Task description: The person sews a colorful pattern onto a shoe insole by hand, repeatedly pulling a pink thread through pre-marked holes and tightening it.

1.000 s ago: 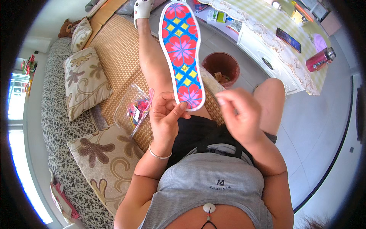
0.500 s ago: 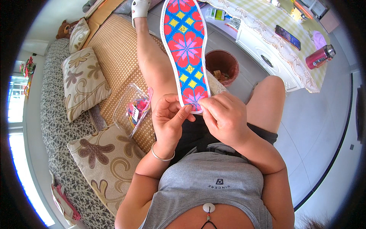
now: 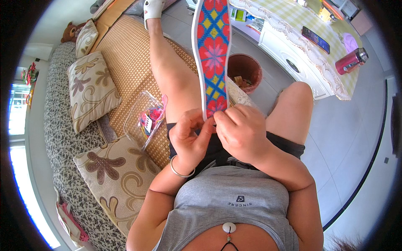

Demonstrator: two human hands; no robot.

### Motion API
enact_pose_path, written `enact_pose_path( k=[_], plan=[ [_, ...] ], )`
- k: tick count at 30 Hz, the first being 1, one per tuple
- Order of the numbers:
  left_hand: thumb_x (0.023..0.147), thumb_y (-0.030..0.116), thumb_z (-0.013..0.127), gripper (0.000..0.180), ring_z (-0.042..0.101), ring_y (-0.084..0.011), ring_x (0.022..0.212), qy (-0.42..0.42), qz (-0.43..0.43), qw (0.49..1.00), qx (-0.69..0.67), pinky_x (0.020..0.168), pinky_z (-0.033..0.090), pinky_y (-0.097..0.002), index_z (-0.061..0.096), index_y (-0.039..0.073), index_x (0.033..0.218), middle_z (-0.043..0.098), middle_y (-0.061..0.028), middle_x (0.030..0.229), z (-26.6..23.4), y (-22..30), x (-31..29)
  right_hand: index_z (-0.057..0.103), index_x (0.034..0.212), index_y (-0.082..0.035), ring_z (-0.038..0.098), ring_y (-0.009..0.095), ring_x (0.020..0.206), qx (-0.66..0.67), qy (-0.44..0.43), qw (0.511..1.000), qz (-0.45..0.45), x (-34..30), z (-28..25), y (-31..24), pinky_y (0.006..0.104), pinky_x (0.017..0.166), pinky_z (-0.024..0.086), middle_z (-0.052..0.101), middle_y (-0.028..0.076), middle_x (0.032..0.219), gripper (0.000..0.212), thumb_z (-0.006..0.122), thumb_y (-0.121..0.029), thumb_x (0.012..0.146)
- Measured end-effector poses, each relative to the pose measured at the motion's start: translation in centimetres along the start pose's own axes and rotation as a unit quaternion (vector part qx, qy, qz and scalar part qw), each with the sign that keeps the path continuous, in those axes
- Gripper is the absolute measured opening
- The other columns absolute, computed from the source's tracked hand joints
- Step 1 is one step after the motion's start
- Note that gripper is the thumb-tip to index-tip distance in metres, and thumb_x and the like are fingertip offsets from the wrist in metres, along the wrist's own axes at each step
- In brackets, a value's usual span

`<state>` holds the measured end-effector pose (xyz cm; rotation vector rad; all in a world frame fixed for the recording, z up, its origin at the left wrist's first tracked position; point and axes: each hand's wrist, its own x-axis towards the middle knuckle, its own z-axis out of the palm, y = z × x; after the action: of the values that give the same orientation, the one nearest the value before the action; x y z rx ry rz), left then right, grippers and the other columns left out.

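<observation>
So nearest is a grey ribbed tank top [image 3: 226, 188], and just past it both hands meet over the lap. Left hand [image 3: 190, 136], the one with a silver bangle [image 3: 181, 169] on its wrist, has thumb and fingers pinched on the lower end of a patterned insole [image 3: 214, 54]. Right hand [image 3: 243, 131] is right beside it, fingers curled in at that same end; can't tell if they're actually gripping anything. The insole sticks up and away from the hands, red flowers on blue with yellow diamonds and a white edge, top cut off by the frame. Left of the legs there's a clear container [image 3: 133, 121] with colorful threads [image 3: 155, 117]. Further out, a reddish bin [image 3: 245, 69], then the table [image 3: 272, 16] with a phone [image 3: 315, 39] and a pinkish-red flask [image 3: 349, 62].
</observation>
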<state>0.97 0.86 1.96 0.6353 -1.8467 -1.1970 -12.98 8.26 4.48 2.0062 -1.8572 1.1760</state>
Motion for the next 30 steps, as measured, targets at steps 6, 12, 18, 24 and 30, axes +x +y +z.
enact_pose_path(
  k=[6,12,18,24,30],
  plan=[
    [0.08,-0.011,0.063,0.02,0.062,-0.0091,0.065,0.033,-0.01,0.999,-0.032,0.057,0.05,-0.0205,0.054,-0.004,0.095,0.064,-0.0081,0.081,0.4,0.3,0.7,0.051,0.078,-0.007,0.054,0.022,0.058,0.013,0.055,0.997,0.061,-0.2,0.4,-0.1,0.035,0.049,0.043,0.049,0.005,0.064,0.016,0.065,-0.01,0.069],
    [0.083,-0.009,0.061,0.018,0.062,-0.0106,0.067,0.015,-0.02,0.995,-0.102,0.059,0.051,-0.0209,0.053,-0.005,0.099,0.064,-0.0096,0.084,0.5,0.6,0.5,0.053,0.081,-0.006,0.057,0.026,0.063,0.078,0.032,0.992,0.091,-0.3,0.5,0.1,0.0383,0.053,0.045,0.054,0.008,0.069,0.015,0.066,-0.012,0.076],
    [0.085,-0.004,0.059,0.017,0.053,-0.0128,0.054,0.03,-0.111,0.948,-0.296,0.049,0.045,-0.0231,0.053,0.001,0.099,0.063,-0.011,0.08,-0.6,0.9,1.6,0.065,0.085,-0.002,0.057,0.013,0.073,0.362,0.114,0.866,0.326,-0.9,0.3,1.9,0.0254,0.063,0.044,0.064,0.005,0.086,0.007,0.064,-0.008,0.083],
    [0.085,-0.006,0.059,0.017,0.054,-0.0111,0.058,-0.041,-0.17,0.904,-0.39,0.049,0.045,-0.0223,0.054,0.0,0.1,0.065,-0.0109,0.082,0.3,1.1,0.9,0.068,0.091,-0.002,0.061,0.011,0.069,0.769,0.034,0.448,0.454,-1.6,1.6,0.3,0.0229,0.065,0.048,0.067,0.006,0.083,0.015,0.065,-0.013,0.082],
    [0.085,-0.004,0.06,0.015,0.052,-0.0096,0.058,-0.065,-0.201,0.881,-0.424,0.052,0.042,-0.0218,0.055,0.001,0.098,0.064,-0.0073,0.079,0.0,0.4,1.1,0.063,0.088,-0.004,0.058,0.01,0.072,0.724,0.107,0.463,0.499,-1.8,4.4,3.1,0.0238,0.062,0.047,0.067,0.007,0.088,0.008,0.065,-0.01,0.084]
  ],
)
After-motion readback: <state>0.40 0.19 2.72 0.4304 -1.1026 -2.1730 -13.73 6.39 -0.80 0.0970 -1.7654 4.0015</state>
